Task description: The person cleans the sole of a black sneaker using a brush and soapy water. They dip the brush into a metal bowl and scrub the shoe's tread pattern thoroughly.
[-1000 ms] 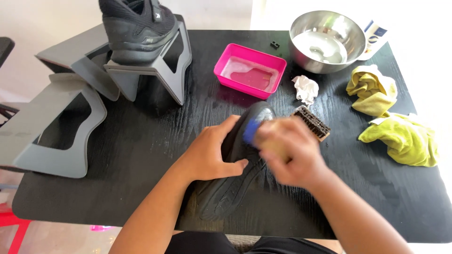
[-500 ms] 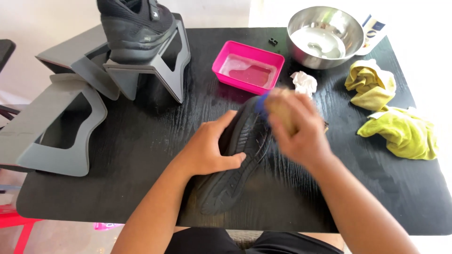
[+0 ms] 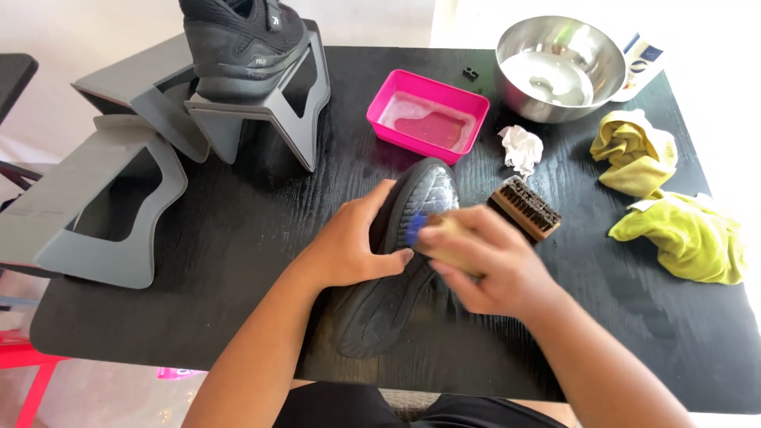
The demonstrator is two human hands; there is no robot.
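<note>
Lying sole-up near the middle of the black bench point(image 3: 198, 261), a dark shoe point(image 3: 396, 269) points its toe toward one o'clock. The left hand point(image 3: 353, 242) clasps its side, fingers wrapped over the edge. The right hand point(image 3: 487, 257) is clenched around a brush with blue bristles point(image 3: 432, 234), pressed against the sole. At two o'clock from the shoe rests a second, brown-bristled brush point(image 3: 527, 208), with a crumpled white tissue point(image 3: 521, 148) just beyond it. A pink tray point(image 3: 428, 115) sits at twelve o'clock, a steel bowl point(image 3: 559, 67) farther right. Two yellow-green cloths point(image 3: 674, 198) lie at three o'clock. Another dark shoe point(image 3: 242, 40) stands on grey stands point(image 3: 119, 182) at ten o'clock.
</note>
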